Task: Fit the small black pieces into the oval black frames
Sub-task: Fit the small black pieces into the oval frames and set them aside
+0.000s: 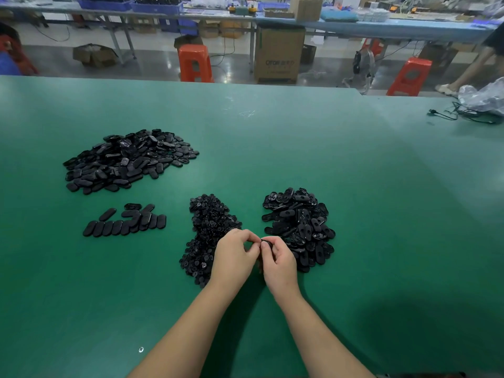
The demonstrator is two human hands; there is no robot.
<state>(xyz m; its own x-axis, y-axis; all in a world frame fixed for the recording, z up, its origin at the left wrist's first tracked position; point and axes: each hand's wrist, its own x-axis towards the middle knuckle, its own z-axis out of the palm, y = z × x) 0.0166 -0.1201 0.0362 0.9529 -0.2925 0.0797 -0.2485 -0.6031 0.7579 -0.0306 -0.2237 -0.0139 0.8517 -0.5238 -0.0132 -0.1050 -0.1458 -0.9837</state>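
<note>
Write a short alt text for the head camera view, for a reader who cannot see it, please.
Two bare hands meet over a green table; the right hand pinches a small black part, the left hand curls beside it. They work between a pile of small black pieces and a pile of oval black frames; a larger oval pile and a row of ovals lie left.

A wide green surface (300,137) fills the foreground. Beyond its far edge lies a grey glossy floor (152,61) with orange plastic stools (195,62), a tall cardboard box (278,54) and a floor fan (362,64). Long blue-topped tables (381,24) carry blue crates (105,2) and boxes.
</note>
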